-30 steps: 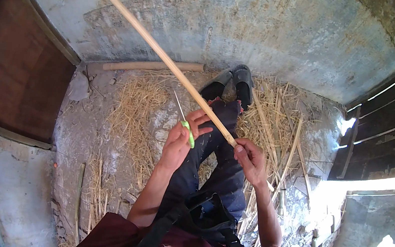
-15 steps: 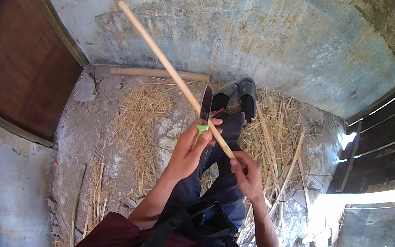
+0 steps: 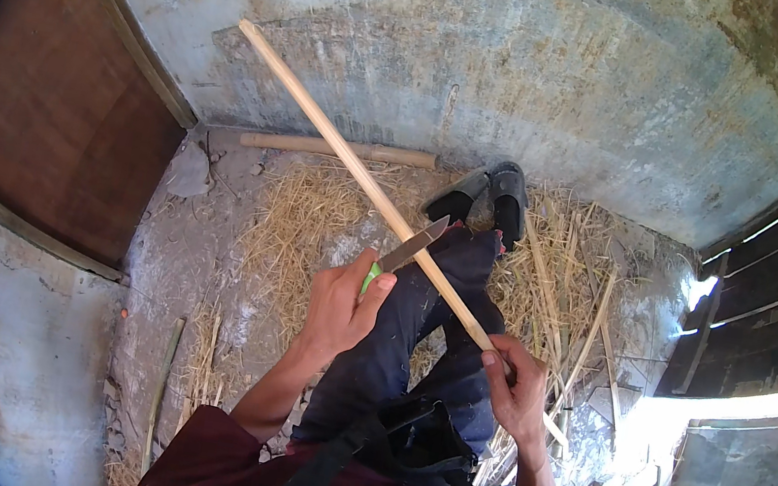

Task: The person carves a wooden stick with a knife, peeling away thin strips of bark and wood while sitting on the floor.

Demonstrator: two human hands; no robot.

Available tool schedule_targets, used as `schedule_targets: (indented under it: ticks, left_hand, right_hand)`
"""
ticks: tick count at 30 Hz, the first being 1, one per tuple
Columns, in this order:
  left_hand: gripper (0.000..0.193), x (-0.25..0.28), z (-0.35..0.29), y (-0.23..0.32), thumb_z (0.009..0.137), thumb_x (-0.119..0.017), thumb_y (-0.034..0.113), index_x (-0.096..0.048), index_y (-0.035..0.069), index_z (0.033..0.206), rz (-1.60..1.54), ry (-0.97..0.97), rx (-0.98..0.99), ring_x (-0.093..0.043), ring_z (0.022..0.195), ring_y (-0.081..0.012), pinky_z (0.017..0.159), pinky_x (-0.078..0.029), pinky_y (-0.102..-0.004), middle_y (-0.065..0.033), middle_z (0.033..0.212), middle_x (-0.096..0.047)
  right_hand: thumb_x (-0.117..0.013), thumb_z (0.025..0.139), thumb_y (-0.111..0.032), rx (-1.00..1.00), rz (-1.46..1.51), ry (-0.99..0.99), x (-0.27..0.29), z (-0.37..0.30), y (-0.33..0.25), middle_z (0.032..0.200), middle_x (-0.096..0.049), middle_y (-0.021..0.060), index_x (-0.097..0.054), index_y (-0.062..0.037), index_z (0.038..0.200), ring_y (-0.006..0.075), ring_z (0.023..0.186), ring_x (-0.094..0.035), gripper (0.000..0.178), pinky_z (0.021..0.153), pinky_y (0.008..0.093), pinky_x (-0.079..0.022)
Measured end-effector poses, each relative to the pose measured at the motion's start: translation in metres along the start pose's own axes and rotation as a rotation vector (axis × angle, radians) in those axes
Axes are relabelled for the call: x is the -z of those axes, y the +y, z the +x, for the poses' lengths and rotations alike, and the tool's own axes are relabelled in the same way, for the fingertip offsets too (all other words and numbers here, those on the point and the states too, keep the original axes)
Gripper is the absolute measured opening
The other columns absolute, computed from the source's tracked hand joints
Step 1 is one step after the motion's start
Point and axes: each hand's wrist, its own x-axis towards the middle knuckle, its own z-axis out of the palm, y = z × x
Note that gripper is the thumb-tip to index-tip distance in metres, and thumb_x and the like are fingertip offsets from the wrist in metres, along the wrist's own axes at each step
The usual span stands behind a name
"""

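Observation:
My left hand (image 3: 342,308) is closed around the green handle of a knife (image 3: 413,246), its blade pointing up and to the right across the middle of a long pale wooden stick (image 3: 342,150). The blade appears to rest on the stick, or lie just over it. My right hand (image 3: 516,385) pinches the stick's lower right end between thumb and fingers. From there the stick slants up and left over my legs, its far end in front of the wall. That far end looks split or rough.
Straw and shavings (image 3: 302,226) lie on the floor either side of my legs. A thick round pole (image 3: 337,149) rests along the wall base (image 3: 532,74). Thin strips (image 3: 597,322) are scattered to the right. A brown door panel (image 3: 71,99) is at left, dark slatted boards (image 3: 760,295) at right.
My left hand has moved down and left, off the stick, and the knife has tilted from upright to slanting right. The stick's near end and my right hand have shifted down and right.

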Motion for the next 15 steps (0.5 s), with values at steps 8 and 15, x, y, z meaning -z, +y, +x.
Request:
schedule_targets:
  ticks: [8, 15]
  left_hand:
    - [0.031, 0.016, 0.012, 0.0, 0.101, -0.069, 0.03, -0.066, 0.0, 0.093, 0.045, 0.137, -0.004, -0.062, 0.051, -0.0374, 0.049, -0.044, -0.0436, -0.0162, 0.057, -0.055]
    - [0.038, 0.018, 0.012, 0.005, 0.104, -0.065, 0.032, -0.061, 0.002, 0.081, 0.03, 0.141, -0.094, -0.051, 0.045, -0.0253, 0.047, -0.036, -0.0386, -0.0103, 0.054, -0.045]
  right_hand:
    - [-0.071, 0.1, -0.004, 0.042, -0.045, 0.034, 0.004, -0.012, -0.02, 0.086, -0.074, 0.0153, -0.074, 0.0012, 0.12, 0.0184, 0.063, -0.066, 0.021, 0.054, 0.0316, -0.047]
    - [-0.072, 0.1, -0.004, 0.05, -0.037, 0.028, 0.001, -0.016, -0.022, 0.09, -0.075, 0.0161, -0.075, -0.0006, 0.122, 0.0209, 0.065, -0.068, 0.023, 0.056, 0.032, -0.049]
